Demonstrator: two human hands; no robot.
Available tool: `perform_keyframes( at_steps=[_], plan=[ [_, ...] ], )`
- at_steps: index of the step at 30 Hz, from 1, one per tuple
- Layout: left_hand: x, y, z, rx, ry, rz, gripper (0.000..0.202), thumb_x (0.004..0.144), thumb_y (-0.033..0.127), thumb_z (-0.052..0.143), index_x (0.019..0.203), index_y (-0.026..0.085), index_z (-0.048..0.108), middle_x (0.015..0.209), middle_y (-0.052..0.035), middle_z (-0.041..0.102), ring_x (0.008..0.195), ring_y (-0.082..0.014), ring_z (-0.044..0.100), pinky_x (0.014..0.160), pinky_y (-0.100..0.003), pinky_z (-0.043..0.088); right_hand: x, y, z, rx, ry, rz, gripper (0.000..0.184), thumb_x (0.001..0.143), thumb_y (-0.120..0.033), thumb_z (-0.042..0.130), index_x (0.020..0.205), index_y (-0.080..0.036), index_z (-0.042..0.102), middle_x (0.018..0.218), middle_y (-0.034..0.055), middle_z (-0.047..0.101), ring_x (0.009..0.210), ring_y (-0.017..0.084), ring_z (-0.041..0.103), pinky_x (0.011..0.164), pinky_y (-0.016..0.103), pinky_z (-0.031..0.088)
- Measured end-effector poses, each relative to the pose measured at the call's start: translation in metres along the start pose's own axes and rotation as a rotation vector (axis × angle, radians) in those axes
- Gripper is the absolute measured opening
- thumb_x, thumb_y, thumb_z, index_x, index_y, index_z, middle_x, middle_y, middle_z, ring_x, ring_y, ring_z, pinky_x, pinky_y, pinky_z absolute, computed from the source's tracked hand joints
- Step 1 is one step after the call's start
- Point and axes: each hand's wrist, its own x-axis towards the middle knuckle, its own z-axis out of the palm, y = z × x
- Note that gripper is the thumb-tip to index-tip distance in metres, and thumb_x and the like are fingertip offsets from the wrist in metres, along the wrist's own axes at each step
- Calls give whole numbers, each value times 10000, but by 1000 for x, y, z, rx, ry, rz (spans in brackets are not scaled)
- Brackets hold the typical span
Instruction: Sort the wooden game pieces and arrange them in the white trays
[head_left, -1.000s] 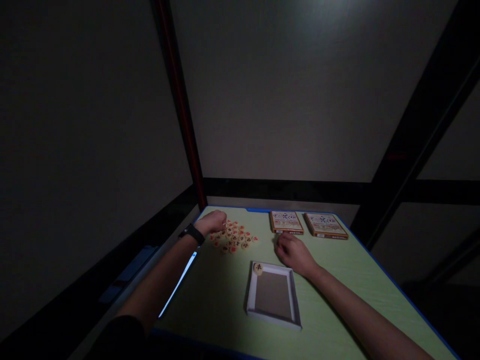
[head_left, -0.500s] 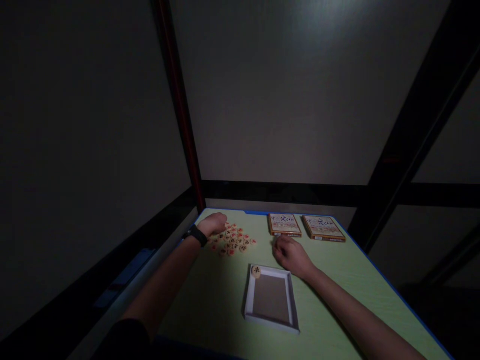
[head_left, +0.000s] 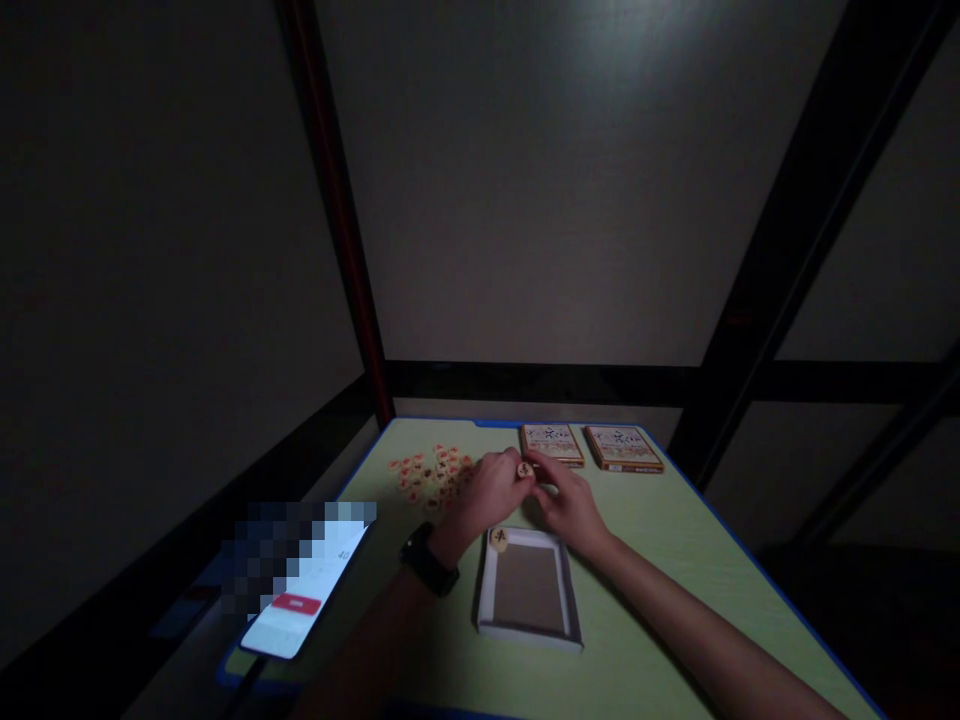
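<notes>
My left hand [head_left: 491,487] and my right hand [head_left: 568,500] meet above the far end of a shallow white tray [head_left: 484,585] on the green table [head_left: 660,560]. A round pale game piece [head_left: 524,469] with a dark mark sits between the fingertips of both hands. My left fingers are pinched on it; my right fingers touch it from the other side. One similar piece [head_left: 498,540] lies in the tray's far left corner. A heap of round pieces [head_left: 427,472] with red and black marks lies to the left of my left hand.
Two flat orange-edged boxes [head_left: 552,444] [head_left: 622,447] lie side by side at the table's far edge. A lit phone [head_left: 307,590] rests at the table's left edge. Dark frame posts [head_left: 337,230] and grey walls surround the table.
My left hand has left the heap and moved right with one piece to meet my right hand above the tray. The view shifted, bringing the phone into sight.
</notes>
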Motion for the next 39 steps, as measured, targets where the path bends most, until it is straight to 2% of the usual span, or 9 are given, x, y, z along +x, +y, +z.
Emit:
perform_keyframes(
  at_steps=[4,9,15,21,24,27,32,35,39],
  plan=[
    [3,-11,12,-283,11,-65,116,831,293,629,839,179,646,857,-66,740,811,-194,696,704,-277,500,-5,6,-1,-66,-27,-11,431,859,-172,553,1283,-243,582,1139,91,721,981,225,700,886,380,575],
    [9,-37,29,-763,71,-160,205,725,241,738,857,169,598,833,-45,718,738,-148,682,650,-237,520,-2,8,-1,-66,75,57,401,853,-189,586,1250,-234,617,1110,90,734,959,231,711,865,385,584],
    [5,-46,34,-1185,21,-95,389,608,330,831,868,172,590,678,24,639,616,-122,633,592,-234,506,0,-1,0,-112,97,-60,305,874,-184,568,1151,-234,684,1075,89,736,969,232,693,854,380,581],
    [-1,-40,30,-1400,-36,-148,463,485,238,914,847,138,643,760,-22,701,715,-144,668,744,-279,545,-1,-8,3,-88,65,-115,215,897,-185,565,1063,-232,694,1017,89,711,934,218,673,814,359,573],
    [-2,-36,27,-1506,-64,-225,414,543,197,901,875,118,667,838,-67,724,793,-173,693,858,-324,547,0,-8,2,-99,97,-122,164,898,-184,566,1003,-224,686,996,87,695,917,214,665,809,359,567],
    [-3,-32,24,-1557,-57,-298,276,680,208,836,873,115,662,877,-91,724,821,-189,706,919,-366,539,1,-10,1,-118,117,-71,86,883,-190,596,948,-218,645,939,72,680,869,208,652,765,344,562],
    [-4,-27,23,-1545,-122,-308,176,816,261,736,844,136,616,860,-67,694,764,-157,696,875,-350,545,1,-19,0,-141,115,-103,61,883,-186,602,897,-228,561,918,58,658,868,200,635,757,323,537],
    [-6,-25,23,-1553,-195,-279,204,828,300,728,857,150,593,869,-50,675,766,-148,689,824,-319,547,0,-21,1,-182,85,-167,85,884,-151,573,878,-229,540,916,59,647,864,197,622,759,317,520],
    [-7,-25,22,-1499,-216,-274,250,817,337,739,854,158,568,831,-27,657,756,-144,686,776,-298,546,-1,-20,2,-231,68,-197,111,872,-127,552,842,-228,516,887,62,645,841,201,609,745,315,511]
  ],
)
